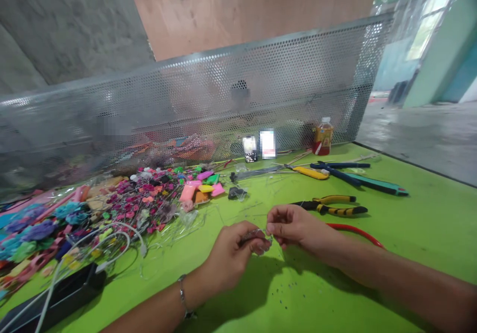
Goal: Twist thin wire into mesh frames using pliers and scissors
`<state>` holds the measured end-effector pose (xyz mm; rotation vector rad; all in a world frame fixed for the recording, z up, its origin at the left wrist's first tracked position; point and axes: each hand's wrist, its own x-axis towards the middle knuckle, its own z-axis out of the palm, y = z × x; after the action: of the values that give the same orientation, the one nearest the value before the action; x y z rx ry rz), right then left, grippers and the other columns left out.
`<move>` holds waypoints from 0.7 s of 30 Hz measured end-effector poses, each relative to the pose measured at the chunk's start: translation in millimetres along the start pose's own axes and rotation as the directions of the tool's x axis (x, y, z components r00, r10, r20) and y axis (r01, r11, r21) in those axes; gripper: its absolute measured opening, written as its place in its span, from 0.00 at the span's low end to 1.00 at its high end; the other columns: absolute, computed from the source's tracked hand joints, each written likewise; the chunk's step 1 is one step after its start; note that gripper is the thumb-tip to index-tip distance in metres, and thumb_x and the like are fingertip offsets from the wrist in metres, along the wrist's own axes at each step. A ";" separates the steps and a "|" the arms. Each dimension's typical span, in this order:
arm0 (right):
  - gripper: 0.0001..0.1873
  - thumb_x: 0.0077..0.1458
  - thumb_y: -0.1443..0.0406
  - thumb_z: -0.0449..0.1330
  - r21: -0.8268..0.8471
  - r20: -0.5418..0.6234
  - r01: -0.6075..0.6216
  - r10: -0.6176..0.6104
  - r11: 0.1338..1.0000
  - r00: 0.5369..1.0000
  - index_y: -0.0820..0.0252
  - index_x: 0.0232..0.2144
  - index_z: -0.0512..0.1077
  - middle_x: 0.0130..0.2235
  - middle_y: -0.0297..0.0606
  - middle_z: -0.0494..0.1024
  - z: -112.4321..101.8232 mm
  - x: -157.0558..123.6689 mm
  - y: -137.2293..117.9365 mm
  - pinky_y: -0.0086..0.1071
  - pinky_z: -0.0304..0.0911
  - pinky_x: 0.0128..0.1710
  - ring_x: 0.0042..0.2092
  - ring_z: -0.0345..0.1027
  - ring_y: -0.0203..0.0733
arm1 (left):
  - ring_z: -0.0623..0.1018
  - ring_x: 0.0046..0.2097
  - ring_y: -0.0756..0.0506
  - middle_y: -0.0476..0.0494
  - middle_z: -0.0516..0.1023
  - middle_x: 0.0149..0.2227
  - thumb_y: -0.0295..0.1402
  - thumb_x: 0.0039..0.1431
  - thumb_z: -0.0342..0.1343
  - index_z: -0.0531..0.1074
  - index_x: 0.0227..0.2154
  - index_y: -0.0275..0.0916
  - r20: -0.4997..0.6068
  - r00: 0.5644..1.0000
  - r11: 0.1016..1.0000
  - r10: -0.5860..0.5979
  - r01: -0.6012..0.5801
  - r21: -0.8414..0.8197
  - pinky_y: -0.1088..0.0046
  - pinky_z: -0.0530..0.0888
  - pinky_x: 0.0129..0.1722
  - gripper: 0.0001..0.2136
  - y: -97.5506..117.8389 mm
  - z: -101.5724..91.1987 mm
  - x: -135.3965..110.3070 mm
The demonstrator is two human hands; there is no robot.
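You're pinching a thin wire piece (257,235) between both hands, just above the green table (410,243). You're clenching it in your curled left hand (231,257) fingers and gripping its end with your right hand (298,225) fingertips. Its exact shape is too small to tell. You're working near yellow-black pliers (328,206), with wire-stemmed flowers (137,206) lying off to your left.
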<state>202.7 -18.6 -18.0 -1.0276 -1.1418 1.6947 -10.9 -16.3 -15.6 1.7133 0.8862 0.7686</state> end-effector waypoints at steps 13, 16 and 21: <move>0.17 0.59 0.50 0.65 -0.582 -0.017 0.297 -0.377 0.757 0.926 0.55 0.33 0.86 0.34 0.41 0.86 7.1 -5.8 7.1 0.42 0.67 0.41 0.36 0.74 0.48 | 0.77 0.33 0.46 0.42 0.80 0.30 0.37 0.64 0.61 0.75 0.32 0.37 -0.089 0.995 0.999 0.042 -0.041 0.013 0.71 0.72 0.36 0.09 -7.7 5.6 1.6; 0.21 0.58 0.47 0.65 -0.545 0.005 0.279 -0.330 0.791 0.944 0.56 0.30 0.84 0.33 0.40 0.84 4.9 -4.2 5.9 0.41 0.66 0.41 0.37 0.73 0.48 | 0.78 0.34 0.46 0.42 0.82 0.31 0.36 0.66 0.58 0.74 0.33 0.38 -0.083 0.995 0.988 0.060 -0.047 0.150 0.72 0.71 0.34 0.08 -7.5 4.8 0.7; 0.16 0.59 0.52 0.65 -0.592 0.052 0.305 -0.343 0.746 0.938 0.57 0.29 0.81 0.33 0.37 0.80 -1.6 -1.1 3.7 0.39 0.64 0.41 0.37 0.71 0.45 | 0.79 0.34 0.46 0.44 0.83 0.32 0.36 0.66 0.59 0.70 0.35 0.40 -0.071 0.995 0.989 0.068 -0.058 0.137 0.71 0.71 0.35 0.07 -8.3 2.4 2.1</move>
<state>203.8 -20.1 -21.7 -1.1497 -1.7607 1.0267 -9.4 -13.9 -24.1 1.8489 0.9575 0.8362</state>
